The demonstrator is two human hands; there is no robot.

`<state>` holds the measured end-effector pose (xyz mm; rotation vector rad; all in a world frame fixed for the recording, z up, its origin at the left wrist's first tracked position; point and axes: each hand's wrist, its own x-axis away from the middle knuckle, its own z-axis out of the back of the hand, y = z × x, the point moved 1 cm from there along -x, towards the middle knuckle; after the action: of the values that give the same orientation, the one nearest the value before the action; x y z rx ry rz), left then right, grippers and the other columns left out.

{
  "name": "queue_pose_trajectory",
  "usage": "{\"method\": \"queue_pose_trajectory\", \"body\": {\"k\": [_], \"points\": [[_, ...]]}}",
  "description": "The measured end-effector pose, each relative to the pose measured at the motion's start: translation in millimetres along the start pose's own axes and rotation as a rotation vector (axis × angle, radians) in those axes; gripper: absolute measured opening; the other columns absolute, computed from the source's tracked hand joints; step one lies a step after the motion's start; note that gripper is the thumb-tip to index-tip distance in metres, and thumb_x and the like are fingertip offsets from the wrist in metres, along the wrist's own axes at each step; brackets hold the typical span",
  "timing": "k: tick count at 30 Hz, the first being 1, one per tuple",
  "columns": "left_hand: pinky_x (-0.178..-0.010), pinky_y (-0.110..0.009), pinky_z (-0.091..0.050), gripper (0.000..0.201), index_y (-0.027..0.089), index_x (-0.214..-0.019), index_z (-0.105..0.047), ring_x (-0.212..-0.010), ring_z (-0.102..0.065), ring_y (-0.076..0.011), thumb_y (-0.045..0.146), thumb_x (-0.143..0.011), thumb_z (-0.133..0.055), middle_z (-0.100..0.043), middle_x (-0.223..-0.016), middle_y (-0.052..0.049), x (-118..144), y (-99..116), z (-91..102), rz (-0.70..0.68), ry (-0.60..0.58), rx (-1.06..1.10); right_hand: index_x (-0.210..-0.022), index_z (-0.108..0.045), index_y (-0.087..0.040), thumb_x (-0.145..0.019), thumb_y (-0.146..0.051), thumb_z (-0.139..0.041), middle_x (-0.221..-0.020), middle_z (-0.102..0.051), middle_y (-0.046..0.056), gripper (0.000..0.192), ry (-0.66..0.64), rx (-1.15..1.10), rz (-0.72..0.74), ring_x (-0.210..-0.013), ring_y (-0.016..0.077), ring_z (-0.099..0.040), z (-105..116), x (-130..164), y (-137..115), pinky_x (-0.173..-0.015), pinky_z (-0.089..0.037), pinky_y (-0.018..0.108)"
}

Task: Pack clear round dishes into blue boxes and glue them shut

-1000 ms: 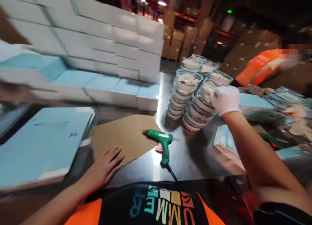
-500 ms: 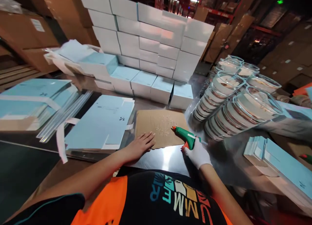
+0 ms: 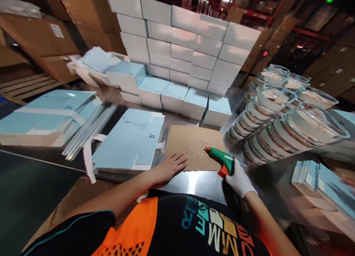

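Note:
My left hand lies flat with its fingers spread on the near left part of a brown cardboard sheet. In my right hand, which wears a white glove, is a green and orange glue gun, gripped by its handle. Its orange nozzle points left, above the sheet or touching it; I cannot tell which. Small glossy blobs and strings mark the sheet's middle. Left of the sheet lies a flat light-blue board with white strips at its edges.
Stacked white boxes rise behind a row of light-blue-topped boxes. Tall stacks of clear round containers stand right. Clear strips and a stack of blue boards lie left. Another person's hand is over blue boards.
The camera view has turned left, so everything appears further right. The glue gun stays over the sheet in my right hand. Another person's hand has come in at the right edge.

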<state>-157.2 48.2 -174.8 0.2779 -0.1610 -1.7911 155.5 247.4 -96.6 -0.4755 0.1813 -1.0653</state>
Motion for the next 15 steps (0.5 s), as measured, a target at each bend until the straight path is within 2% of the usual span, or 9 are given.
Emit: {"method": "queue_pose_trajectory", "body": {"k": [4,6,8,10,12,13,14,15], "points": [[-0.134,-0.055,-0.037,0.054,0.026,-0.157,-0.059,-0.168,-0.036,-0.0302,0.008,-0.108,-0.044,-0.047,-0.175,-0.008,-2,8,-0.7,-0.007,-0.018,-0.010,-0.168,-0.037,-0.015,-0.071,-0.020,-0.070,-0.127,-0.075,0.018,0.102,0.120,-0.140,0.003,-0.108,0.0337,-0.078,10,-18,0,-0.094,-0.064,0.044],[-0.131,-0.056,-0.041,0.049,0.023,-0.152,-0.063,-0.165,-0.042,-0.0325,0.009,-0.108,-0.047,-0.052,-0.172,-0.011,-2,15,1.5,0.003,-0.012,-0.022,-0.165,-0.041,-0.014,-0.069,-0.019,-0.071,-0.124,-0.075,0.017,0.101,0.131,-0.179,0.009,-0.104,0.0332,-0.078,10,-29,-3,-0.093,-0.064,0.045],[-0.128,-0.056,-0.045,0.044,0.019,-0.148,-0.067,-0.160,-0.048,-0.0343,0.012,-0.108,-0.050,-0.056,-0.168,-0.016,1,21,11.7,0.008,0.041,-0.030,-0.153,-0.053,-0.013,-0.068,-0.021,-0.070,-0.118,-0.076,0.016,0.088,0.106,-0.213,0.048,-0.101,0.0330,-0.077,3,-35,-3,-0.094,-0.064,0.046],[-0.126,-0.053,-0.047,0.040,0.018,-0.146,-0.068,-0.155,-0.054,-0.0335,0.018,-0.108,-0.052,-0.059,-0.164,-0.019,10,18,34.4,0.055,0.143,-0.016,-0.141,-0.061,-0.015,-0.071,-0.026,-0.070,-0.117,-0.077,0.016,0.071,0.097,-0.238,0.106,-0.104,0.0330,-0.077,-6,-37,3,-0.099,-0.063,0.048],[-0.125,-0.048,-0.048,0.040,0.019,-0.146,-0.067,-0.150,-0.058,-0.0312,0.027,-0.109,-0.054,-0.063,-0.160,-0.018,24,0,68.2,0.264,0.241,-0.004,-0.136,-0.064,-0.016,-0.077,-0.036,-0.070,-0.122,-0.076,0.018,0.063,0.120,-0.232,0.125,-0.110,0.0345,-0.076,-16,-34,14,-0.103,-0.062,0.051],[-0.125,-0.047,-0.048,0.041,0.018,-0.145,-0.067,-0.147,-0.060,-0.0315,0.032,-0.109,-0.056,-0.065,-0.156,-0.018,33,-14,87.1,0.453,0.267,-0.018,-0.136,-0.065,-0.016,-0.079,-0.043,-0.070,-0.126,-0.076,0.019,0.063,0.140,-0.216,0.118,-0.113,0.0359,-0.075,-21,-32,21,-0.104,-0.061,0.054],[-0.125,-0.048,-0.048,0.045,0.018,-0.147,-0.065,-0.147,-0.059,-0.0333,0.040,-0.108,-0.059,-0.066,-0.155,-0.018,44,-30,105.7,0.697,0.268,-0.060,-0.136,-0.066,-0.015,-0.081,-0.049,-0.069,-0.129,-0.075,0.021,0.065,0.164,-0.199,0.103,-0.116,0.0374,-0.074,-25,-29,29,-0.106,-0.060,0.056],[-0.121,-0.056,-0.049,0.057,0.011,-0.152,-0.060,-0.145,-0.058,-0.0413,0.046,-0.107,-0.060,-0.063,-0.153,-0.025,54,-47,122.9,0.837,0.271,-0.090,-0.136,-0.066,-0.015,-0.082,-0.055,-0.068,-0.131,-0.074,0.022,0.067,0.191,-0.189,0.088,-0.118,0.0386,-0.074,-29,-27,36,-0.107,-0.060,0.057]]}}
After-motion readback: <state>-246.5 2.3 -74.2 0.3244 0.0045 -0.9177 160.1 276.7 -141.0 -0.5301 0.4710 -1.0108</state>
